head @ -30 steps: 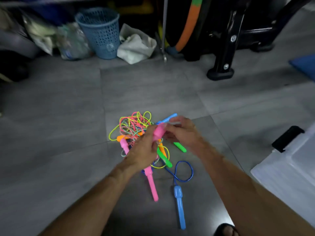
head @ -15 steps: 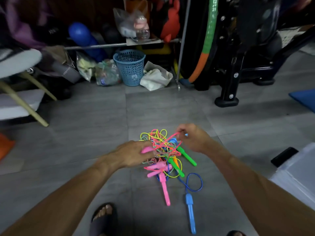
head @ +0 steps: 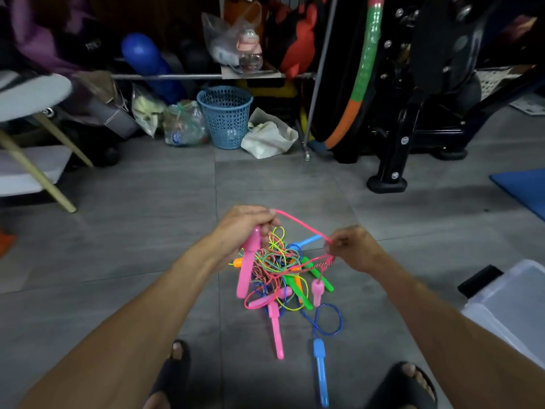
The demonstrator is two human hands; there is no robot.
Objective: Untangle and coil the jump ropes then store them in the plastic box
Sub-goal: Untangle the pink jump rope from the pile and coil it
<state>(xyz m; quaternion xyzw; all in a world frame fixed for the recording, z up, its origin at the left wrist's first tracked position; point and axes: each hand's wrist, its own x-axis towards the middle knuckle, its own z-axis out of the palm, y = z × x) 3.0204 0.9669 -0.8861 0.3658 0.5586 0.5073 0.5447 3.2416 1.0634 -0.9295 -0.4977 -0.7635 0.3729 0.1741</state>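
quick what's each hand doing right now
Left hand: grips a pink handle and the pink cord.
Right hand: pinches the same pink cord, pulled out from the tangle.

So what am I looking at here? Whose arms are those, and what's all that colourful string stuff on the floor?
No robot here: the arms belong to a person wearing a camera on their head, so you see what they see, looking down at the grey floor. The colourful stuff is a tangle of jump ropes with plastic handles. The left hand holds a pink handle in its grip. The right hand pinches the pink rope, which stretches between both hands. A blue handle and another pink handle lie on the floor nearer the person's sandals. At the right edge is the clear plastic box where the ropes are meant to go.
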